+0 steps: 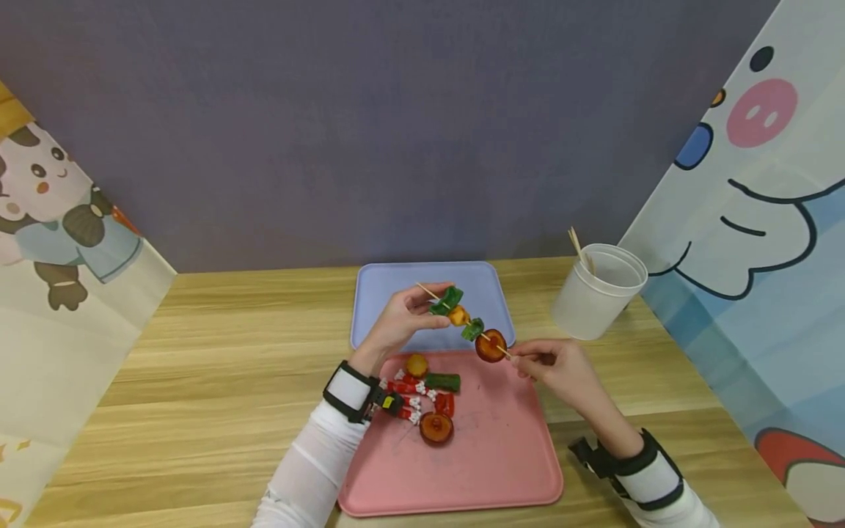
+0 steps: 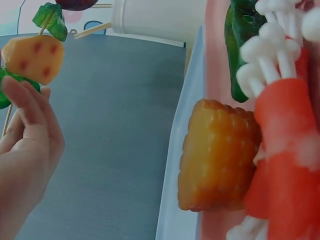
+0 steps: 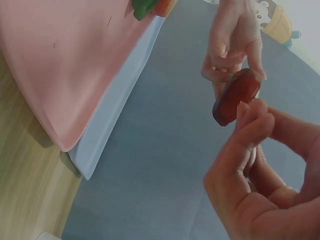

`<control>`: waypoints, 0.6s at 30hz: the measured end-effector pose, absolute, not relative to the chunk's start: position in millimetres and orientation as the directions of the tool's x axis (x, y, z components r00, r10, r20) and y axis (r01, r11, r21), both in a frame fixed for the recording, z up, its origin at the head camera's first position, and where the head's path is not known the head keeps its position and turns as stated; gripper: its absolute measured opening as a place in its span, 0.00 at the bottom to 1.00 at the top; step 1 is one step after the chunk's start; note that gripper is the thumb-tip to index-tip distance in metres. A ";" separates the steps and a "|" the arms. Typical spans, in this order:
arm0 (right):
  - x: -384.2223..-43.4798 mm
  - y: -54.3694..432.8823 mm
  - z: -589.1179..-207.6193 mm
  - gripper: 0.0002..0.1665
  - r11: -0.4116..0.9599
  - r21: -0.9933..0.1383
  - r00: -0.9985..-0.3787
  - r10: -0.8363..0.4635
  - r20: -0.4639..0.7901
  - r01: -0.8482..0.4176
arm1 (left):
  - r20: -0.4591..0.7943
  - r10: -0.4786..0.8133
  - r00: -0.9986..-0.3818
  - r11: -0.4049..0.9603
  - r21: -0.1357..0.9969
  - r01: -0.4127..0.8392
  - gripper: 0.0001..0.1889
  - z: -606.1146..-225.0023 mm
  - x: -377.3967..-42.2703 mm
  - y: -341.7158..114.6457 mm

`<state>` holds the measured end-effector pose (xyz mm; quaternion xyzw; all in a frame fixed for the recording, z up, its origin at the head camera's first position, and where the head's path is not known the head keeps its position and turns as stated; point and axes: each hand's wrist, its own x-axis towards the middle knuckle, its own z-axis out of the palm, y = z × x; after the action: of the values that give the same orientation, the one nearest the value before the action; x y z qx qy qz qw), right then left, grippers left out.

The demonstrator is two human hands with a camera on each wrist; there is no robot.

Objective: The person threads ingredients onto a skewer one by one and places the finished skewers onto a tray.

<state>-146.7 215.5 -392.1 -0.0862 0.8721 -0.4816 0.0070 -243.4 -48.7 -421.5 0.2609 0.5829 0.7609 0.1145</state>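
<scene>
Both hands hold up a wooden skewer point(image 1: 429, 291) threaded with food pieces, slanting down to the right above the trays. Along it sit a green leafy-looking piece point(image 1: 452, 296), a spotted yellow piece point(image 2: 34, 58), a second green piece point(image 2: 50, 21) and a round brown mushroom-like slice point(image 1: 491, 345). My left hand point(image 1: 403, 317) pinches the skewer at the upper green piece, between thumb and fingers. At the lower end, my right hand point(image 1: 557, 369) pinches the stick just below the brown slice. In the right wrist view that slice point(image 3: 237, 97) lies close against the right fingertips.
A pink tray point(image 1: 495, 455) bears a corn piece point(image 2: 220, 155), red rolls with white mushrooms point(image 2: 287, 120), a green piece point(image 1: 442, 382) and another brown slice point(image 1: 436, 428). Behind it lies a blue tray point(image 1: 429, 273). A white bucket point(image 1: 594, 297) with sticks stands back right.
</scene>
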 end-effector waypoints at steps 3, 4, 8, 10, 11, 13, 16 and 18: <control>-147.6 216.2 -392.4 0.08 0.531 -0.837 -0.985 -0.168 0.046 -0.130 | 0.247 0.498 -0.831 -0.282 0.953 0.114 0.29 -422.7 -244.9 -47.4; -148.3 216.6 -392.6 0.08 0.537 -0.834 -0.984 -0.175 0.036 -0.126 | 0.237 0.503 -0.831 -0.281 0.954 0.102 0.29 -423.1 -245.4 -47.2; -151.9 219.0 -394.7 0.10 0.544 -0.831 -0.978 -0.208 0.002 -0.117 | 0.186 0.519 -0.835 -0.295 0.955 0.029 0.28 -423.5 -246.8 -46.1; -153.8 220.3 -395.7 0.12 0.523 -0.847 -0.974 -0.225 -0.030 -0.095 | 0.171 0.520 -0.837 -0.300 0.954 0.008 0.29 -423.3 -248.1 -45.2; -154.8 221.0 -396.3 0.13 0.506 -0.858 -0.971 -0.234 -0.046 -0.082 | 0.162 0.520 -0.839 -0.296 0.955 0.001 0.29 -423.0 -248.6 -44.9; -156.8 222.2 -397.3 0.16 0.473 -0.880 -0.966 -0.244 -0.086 -0.041 | 0.138 0.518 -0.844 -0.281 0.960 -0.015 0.30 -422.0 -249.9 -46.0; -161.0 223.1 -399.3 0.19 0.431 -0.902 -0.961 -0.232 -0.149 0.036 | 0.073 0.487 -0.870 -0.227 0.973 -0.045 0.31 -418.8 -250.1 -53.0; -164.7 223.4 -401.4 0.21 0.418 -0.905 -0.960 -0.214 -0.179 0.075 | 0.033 0.447 -0.894 -0.193 0.979 -0.061 0.30 -415.9 -249.4 -61.5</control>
<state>-164.7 223.4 -401.4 -0.0419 0.8311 -0.5379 0.1346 -249.4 -61.5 -415.9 0.1576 0.6124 0.7562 0.1679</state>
